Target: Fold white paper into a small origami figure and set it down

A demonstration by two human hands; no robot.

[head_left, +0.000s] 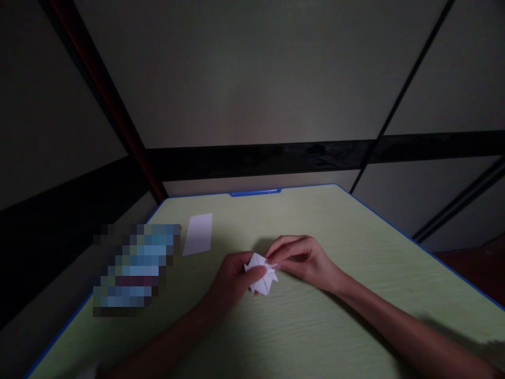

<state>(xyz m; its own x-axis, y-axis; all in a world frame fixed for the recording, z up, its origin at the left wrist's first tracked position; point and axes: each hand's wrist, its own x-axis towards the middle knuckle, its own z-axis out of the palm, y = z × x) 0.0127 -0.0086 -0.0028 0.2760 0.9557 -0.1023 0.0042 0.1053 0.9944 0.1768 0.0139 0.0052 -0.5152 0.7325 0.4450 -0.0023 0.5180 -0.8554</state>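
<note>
A small white folded-paper piece (265, 284), creased and with several pointed flaps, is held just above the table in front of me. My left hand (239, 273) grips it from the left, its thumb pressed flat on the upper face and the other fingers mostly hidden beneath. From the right, my right hand (298, 258) pinches a pointed flap at the piece's right edge between thumb and fingertips.
The pale green table (335, 226) has a blue rim and a blue handle (255, 192) at its far edge. A white sheet of paper (199, 234) lies at the left, beside a pixelated object (138, 268). Light panels (256, 73) stand behind the table.
</note>
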